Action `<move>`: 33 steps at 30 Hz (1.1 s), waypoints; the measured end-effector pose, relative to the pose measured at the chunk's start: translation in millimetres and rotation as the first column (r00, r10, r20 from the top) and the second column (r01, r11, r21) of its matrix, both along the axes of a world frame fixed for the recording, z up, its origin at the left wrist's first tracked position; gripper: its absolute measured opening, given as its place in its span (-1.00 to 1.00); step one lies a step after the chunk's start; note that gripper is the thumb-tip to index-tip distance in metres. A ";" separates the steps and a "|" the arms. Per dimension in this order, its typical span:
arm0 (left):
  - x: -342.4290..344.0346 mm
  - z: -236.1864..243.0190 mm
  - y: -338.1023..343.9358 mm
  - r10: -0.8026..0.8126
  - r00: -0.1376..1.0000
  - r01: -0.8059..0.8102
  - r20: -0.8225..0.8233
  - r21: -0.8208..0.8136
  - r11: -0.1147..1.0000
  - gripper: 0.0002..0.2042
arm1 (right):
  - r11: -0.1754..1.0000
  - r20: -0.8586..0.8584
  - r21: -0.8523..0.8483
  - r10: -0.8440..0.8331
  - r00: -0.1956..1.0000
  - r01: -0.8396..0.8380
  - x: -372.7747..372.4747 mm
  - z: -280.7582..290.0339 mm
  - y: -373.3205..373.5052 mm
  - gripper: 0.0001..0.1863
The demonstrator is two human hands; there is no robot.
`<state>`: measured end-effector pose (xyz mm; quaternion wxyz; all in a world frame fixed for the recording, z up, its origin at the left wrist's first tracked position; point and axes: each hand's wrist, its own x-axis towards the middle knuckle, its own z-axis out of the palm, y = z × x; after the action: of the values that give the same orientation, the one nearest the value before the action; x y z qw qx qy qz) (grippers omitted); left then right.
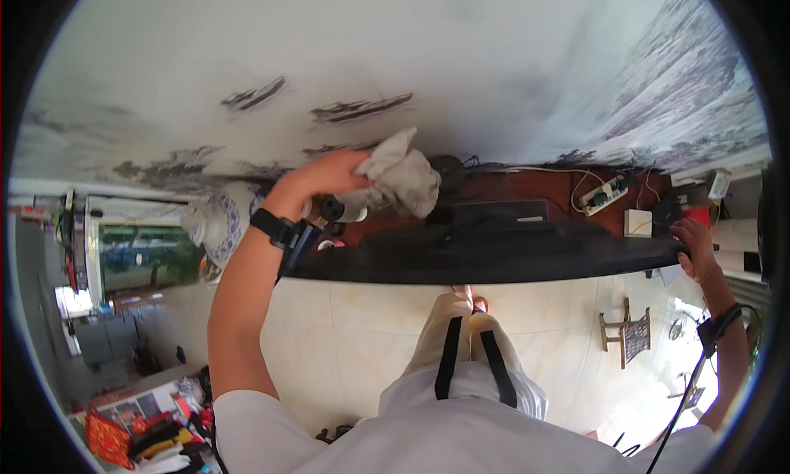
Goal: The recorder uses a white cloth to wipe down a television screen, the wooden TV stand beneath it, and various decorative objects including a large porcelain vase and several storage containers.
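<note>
A crumpled light-grey cloth [403, 178] is in my left hand [329, 174], its fingers closed round one end. The rest of the cloth hangs loose behind a wide black television [494, 256], seen from above with its bulging back toward the wall. At the television's right end, my right hand [698, 248] is on the upper corner, fingers bent over the edge. Dark cylindrical items [331, 208] stand just below my left wrist, partly hidden by the arm.
The television stands on a reddish-brown cabinet top [502, 186] against a painted wall [461, 54]. A white power strip [605, 194] with cables and a small white box [637, 222] lie behind it. A blue-and-white vase [222, 223] stands left; a small stool [634, 339] is on the floor.
</note>
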<state>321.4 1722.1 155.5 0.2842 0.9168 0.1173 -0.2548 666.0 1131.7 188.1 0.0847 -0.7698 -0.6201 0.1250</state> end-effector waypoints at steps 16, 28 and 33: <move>-183.9 245.9 -37.3 0.635 0.674 -0.592 0.377 -0.238 0.770 -0.61 | 0.993 0.118 0.119 0.008 0.993 -0.022 -10.2 0.6 -7.1 -0.50; -381.6 223.2 1.4 0.597 0.794 -0.585 0.118 -0.124 0.802 -0.60 | 0.841 0.162 0.510 -0.298 0.941 0.179 -143.1 39.2 38.0 -0.59; -435.3 121.2 37.3 0.421 0.907 -0.410 -0.002 -0.233 0.882 -0.57 | 0.878 -0.022 0.442 0.213 0.977 -0.181 -357.7 16.6 167.2 -0.64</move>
<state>-113.8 1759.4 276.8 0.4383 0.8375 0.2741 -0.1773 308.3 1298.9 204.7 0.2639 -0.6592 -0.7040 0.0171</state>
